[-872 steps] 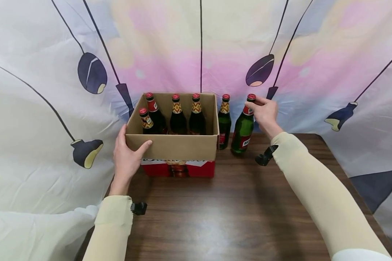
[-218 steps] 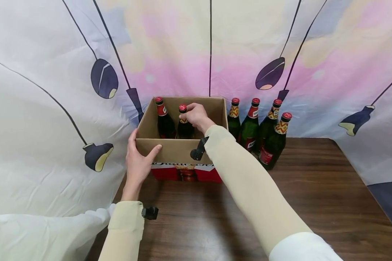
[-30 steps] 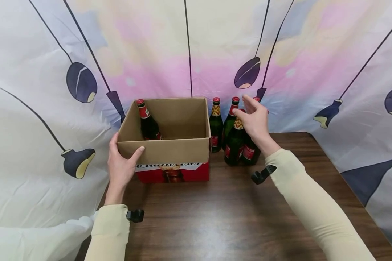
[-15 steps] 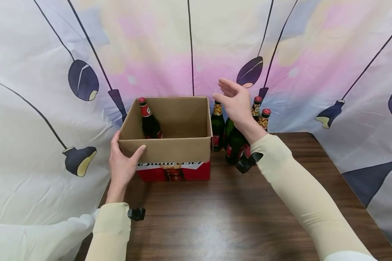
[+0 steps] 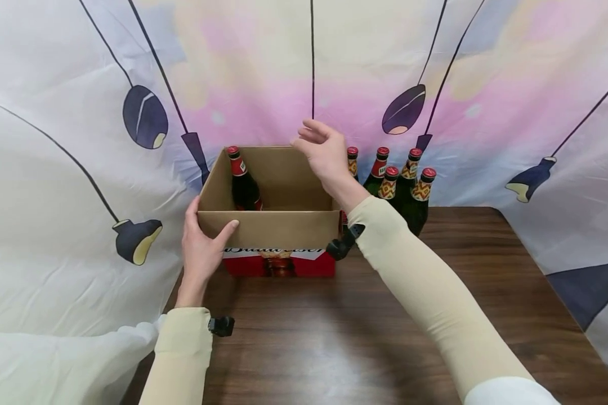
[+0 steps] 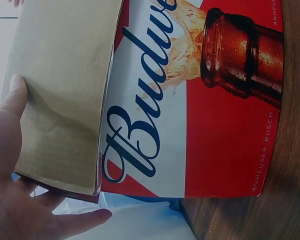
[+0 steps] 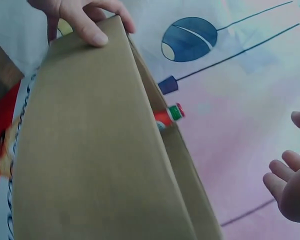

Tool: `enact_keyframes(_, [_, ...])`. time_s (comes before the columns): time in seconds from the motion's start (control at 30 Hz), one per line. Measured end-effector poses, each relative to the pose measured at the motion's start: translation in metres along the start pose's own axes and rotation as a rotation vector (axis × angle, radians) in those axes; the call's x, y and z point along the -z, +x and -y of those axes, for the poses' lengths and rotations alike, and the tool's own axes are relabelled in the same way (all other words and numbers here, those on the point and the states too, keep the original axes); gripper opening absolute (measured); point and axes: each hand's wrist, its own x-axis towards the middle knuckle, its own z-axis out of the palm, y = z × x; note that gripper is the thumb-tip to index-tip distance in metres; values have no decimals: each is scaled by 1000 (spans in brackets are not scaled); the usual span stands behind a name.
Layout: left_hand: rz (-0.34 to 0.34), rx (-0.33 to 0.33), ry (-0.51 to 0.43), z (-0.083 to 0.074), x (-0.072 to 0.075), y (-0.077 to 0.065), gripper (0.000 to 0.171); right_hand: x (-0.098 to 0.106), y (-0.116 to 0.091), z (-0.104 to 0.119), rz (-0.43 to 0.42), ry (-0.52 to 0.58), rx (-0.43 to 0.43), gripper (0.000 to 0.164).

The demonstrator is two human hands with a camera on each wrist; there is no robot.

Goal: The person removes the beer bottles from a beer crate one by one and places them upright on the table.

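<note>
My left hand point(image 5: 202, 247) grips the near left corner of a cardboard beer box point(image 5: 278, 261). Its thumb lies on the brown front flap and its fingers are on the left side. One green beer bottle point(image 5: 243, 183) with a red cap stands at the left inside the box. Over the box's right part hovers my right hand point(image 5: 326, 154), its fingers loosely bent around nothing. In the right wrist view the fingers point(image 7: 280, 180) of that hand are bare, and the bottle's red cap point(image 7: 180, 110) pokes above the rim.
Several green beer bottles stand close together right of the box, among them a front bottle point(image 5: 421, 202) and a red-necked one point(image 5: 380, 166); my right forearm hides part of them. The brown wooden table point(image 5: 294, 332) ends at a patterned cloth point(image 5: 263, 67) behind.
Since the oldest frame, bottles have gone from the box to the group at its right; one is left inside. In the last second my empty right hand moved left from the bottles to above the box.
</note>
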Motion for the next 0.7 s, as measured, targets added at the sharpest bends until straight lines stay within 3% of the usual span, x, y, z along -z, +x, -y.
enact_keyframes(0.37, [22, 4, 2, 1, 1, 1, 94, -58, 15, -31, 32, -50, -88, 49])
enact_keyframes(0.57, [-2, -3, 4, -1, 3, 1, 95, -85, 16, -35, 61, -29, -131, 48])
enact_keyframes(0.7, [0, 1, -11, -2, 2, -1, 95, -103, 18, -37, 47, -82, -135, 48])
